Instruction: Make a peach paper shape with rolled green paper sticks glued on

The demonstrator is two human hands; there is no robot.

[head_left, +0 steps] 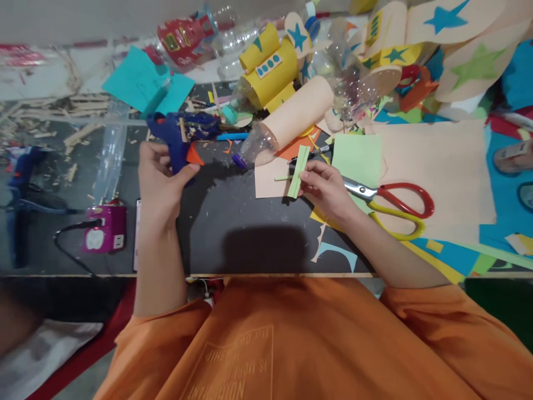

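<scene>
My left hand [160,172] is wrapped round the handle of a blue hot glue gun [179,136], with the thumb beside its orange trigger [194,154]. The gun's nozzle end points right. Between thumb and fingers, my right hand [327,186] pinches a folded light green paper strip [298,172], held above the dark table. Under and behind the strip lies a peach paper piece [270,180]. Scissors [370,193] with one red and one yellow handle rest just right of my right hand, partly over a green paper sheet [358,155].
A bottle wrapped in peach paper [300,114] lies behind, near a yellow paper-covered bottle [270,78]. At the left are a purple power adapter [105,229] with a cable and another blue glue gun [20,194]. A large peach sheet [437,172] and paper scraps cover the right side.
</scene>
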